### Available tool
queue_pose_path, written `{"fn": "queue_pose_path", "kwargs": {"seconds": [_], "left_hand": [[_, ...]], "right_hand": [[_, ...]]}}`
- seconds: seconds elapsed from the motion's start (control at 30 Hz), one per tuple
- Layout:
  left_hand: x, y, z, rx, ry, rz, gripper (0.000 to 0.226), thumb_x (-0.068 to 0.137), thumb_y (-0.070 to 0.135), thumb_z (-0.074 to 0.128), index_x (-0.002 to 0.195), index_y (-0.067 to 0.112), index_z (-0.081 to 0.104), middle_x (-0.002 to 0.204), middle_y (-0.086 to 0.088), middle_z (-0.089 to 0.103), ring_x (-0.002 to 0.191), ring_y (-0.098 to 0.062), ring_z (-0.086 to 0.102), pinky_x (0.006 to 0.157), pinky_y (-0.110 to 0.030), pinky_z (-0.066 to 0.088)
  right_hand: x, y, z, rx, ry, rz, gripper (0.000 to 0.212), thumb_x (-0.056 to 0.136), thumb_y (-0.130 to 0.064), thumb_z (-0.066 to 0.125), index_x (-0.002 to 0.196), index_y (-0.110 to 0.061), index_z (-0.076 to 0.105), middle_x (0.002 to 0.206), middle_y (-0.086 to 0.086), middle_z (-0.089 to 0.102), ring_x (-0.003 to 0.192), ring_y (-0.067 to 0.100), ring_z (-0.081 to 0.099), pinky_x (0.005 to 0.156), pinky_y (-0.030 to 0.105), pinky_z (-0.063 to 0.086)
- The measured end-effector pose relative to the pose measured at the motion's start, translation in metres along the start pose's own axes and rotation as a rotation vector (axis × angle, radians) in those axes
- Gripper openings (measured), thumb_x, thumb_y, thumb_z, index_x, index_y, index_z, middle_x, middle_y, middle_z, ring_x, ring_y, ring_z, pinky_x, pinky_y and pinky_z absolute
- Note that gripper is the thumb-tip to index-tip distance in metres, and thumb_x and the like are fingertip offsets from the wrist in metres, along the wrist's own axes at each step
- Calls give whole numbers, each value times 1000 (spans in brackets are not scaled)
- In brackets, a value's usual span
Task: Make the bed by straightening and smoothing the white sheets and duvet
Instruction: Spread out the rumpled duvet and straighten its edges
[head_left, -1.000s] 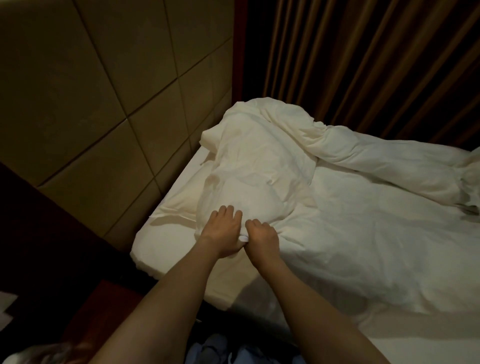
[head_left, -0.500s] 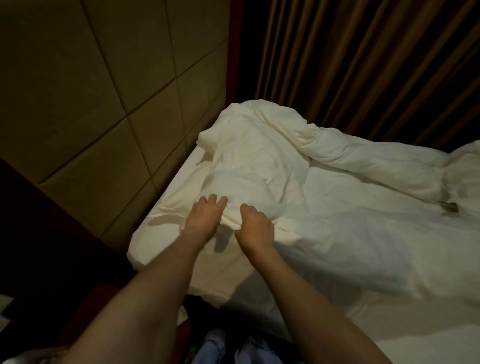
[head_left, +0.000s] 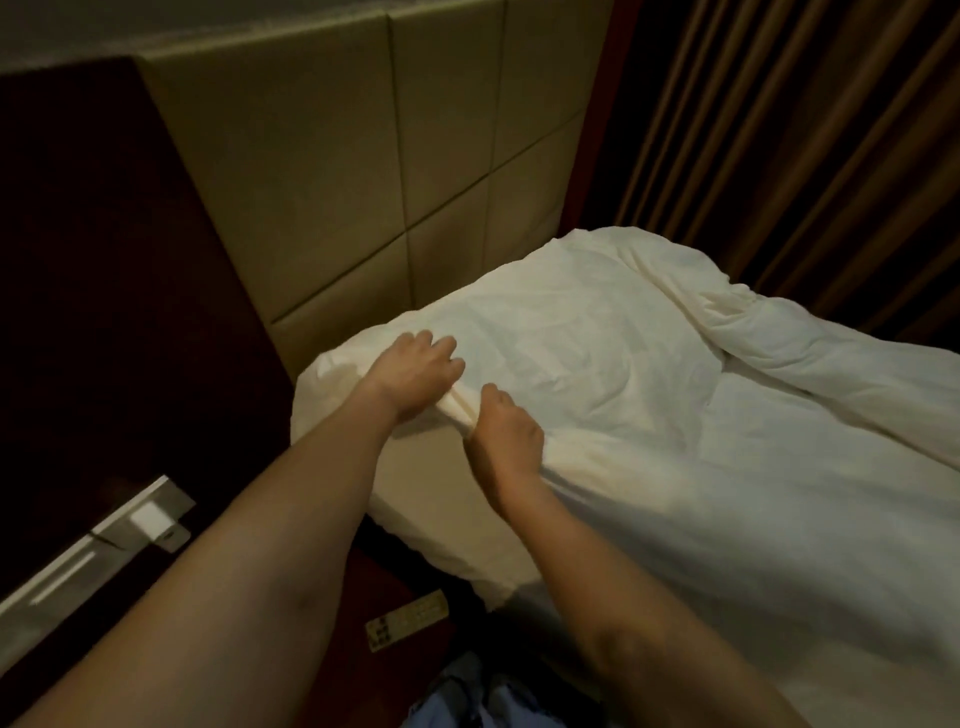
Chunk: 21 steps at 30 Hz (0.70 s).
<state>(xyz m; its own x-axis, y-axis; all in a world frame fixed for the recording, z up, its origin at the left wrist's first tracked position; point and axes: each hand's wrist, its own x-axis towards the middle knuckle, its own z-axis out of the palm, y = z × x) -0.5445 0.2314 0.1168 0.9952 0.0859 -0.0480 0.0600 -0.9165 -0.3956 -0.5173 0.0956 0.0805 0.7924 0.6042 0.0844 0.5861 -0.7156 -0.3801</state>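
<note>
- Padded beige wall panels (head_left: 363, 171), square and seamed like upholstery, rise behind the head of a bed; pleated brown curtains (head_left: 789, 156) hang along its far side.
- To the left stands a dark wood bedside unit (head_left: 104, 312) with a pale switch plate (head_left: 150, 517) set in a metal strip.
- White duvet (head_left: 597, 374) covers the head end of the bed, soft and thick, its cotton surface creased with shallow wrinkles. A bulky rolled fold runs along the curtain side, so that edge is not yet flat.
- Left hand (head_left: 415, 371) lies on the duvet's near corner, fingers mostly extended and pressing down; whether the thumb pinches cloth underneath cannot be told.
- Right hand (head_left: 506, 434) is just beside it, fingers curled in a narrow grip around a gathered ridge of the duvet's edge.
- Both hands work together at this corner, most likely so one anchors the cloth while the other tugs the bunched edge straight toward the pillow end.
- Beneath the duvet's lifted edge a smoother white sheet (head_left: 436, 499) shows on the mattress side.
- A remote control (head_left: 408, 618) lies on the dark surface below the bed's corner.
</note>
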Motion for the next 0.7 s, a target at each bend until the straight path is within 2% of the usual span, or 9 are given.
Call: {"fn": "queue_pose_path", "kwargs": {"seconds": [0.1, 0.23, 0.3, 0.4, 0.47, 0.5, 0.6, 0.7], "left_hand": [[-21, 9, 18, -36, -72, -14, 28, 88, 10, 56, 115, 14, 49, 115, -10, 48, 98, -26, 50, 78, -35, 42], [-22, -5, -1, -28, -47, -50, 24, 90, 5, 46, 114, 8, 48, 114, -13, 47, 99, -31, 51, 76, -37, 42], [-10, -21, -21, -8, 27, -55, 24, 93, 7, 41, 115, 7, 49, 115, -14, 47, 100, -33, 51, 76, -39, 42], [6, -41, -51, 14, 194, -37, 20, 93, 9, 41, 109, 4, 51, 112, -18, 49, 97, -36, 52, 71, -41, 41], [2, -42, -45, 5, 203, -49, 20, 91, 8, 42, 107, 4, 52, 111, -18, 50, 97, -37, 51, 72, -42, 39], [-7, -37, -31, -3, 125, -81, 23, 90, 9, 42, 110, 6, 53, 113, -17, 50, 102, -36, 49, 77, -42, 39], [-53, -2, 34, 37, -302, -243, 35, 91, 16, 43, 126, 14, 49, 129, -11, 46, 120, -29, 39, 98, -38, 31], [-76, 41, 83, -4, -548, -190, 36, 96, 25, 40, 131, 17, 44, 135, -8, 44, 125, -25, 38, 100, -35, 29]], "right_hand": [[-13, -3, 17, -30, -83, -7, 25, 91, -16, 53, 115, -13, 46, 108, 10, 59, 89, 27, 58, 67, 31, 36], [9, -15, -2, -73, -29, -13, 27, 89, -16, 54, 116, -14, 49, 108, 10, 61, 93, 29, 59, 70, 32, 38], [24, -21, -22, -26, 48, -11, 26, 85, -15, 56, 111, -14, 51, 105, 9, 62, 93, 31, 59, 67, 31, 34], [39, -30, -45, 84, 283, 11, 21, 76, -8, 55, 96, -14, 53, 95, 9, 63, 83, 33, 59, 62, 31, 32], [34, -33, -32, 101, 335, 16, 21, 77, -7, 55, 97, -12, 54, 94, 11, 63, 83, 33, 59, 63, 34, 35], [24, -33, -16, 68, 255, -5, 25, 80, -8, 54, 104, -11, 54, 99, 12, 63, 87, 34, 59, 66, 35, 38], [-29, -28, 56, -97, -168, -135, 33, 89, -7, 46, 122, -4, 44, 115, 14, 56, 101, 33, 55, 81, 39, 40], [-68, -8, 103, -134, -340, -137, 26, 89, -5, 48, 115, -6, 44, 113, 12, 54, 101, 30, 55, 81, 36, 40]]}}
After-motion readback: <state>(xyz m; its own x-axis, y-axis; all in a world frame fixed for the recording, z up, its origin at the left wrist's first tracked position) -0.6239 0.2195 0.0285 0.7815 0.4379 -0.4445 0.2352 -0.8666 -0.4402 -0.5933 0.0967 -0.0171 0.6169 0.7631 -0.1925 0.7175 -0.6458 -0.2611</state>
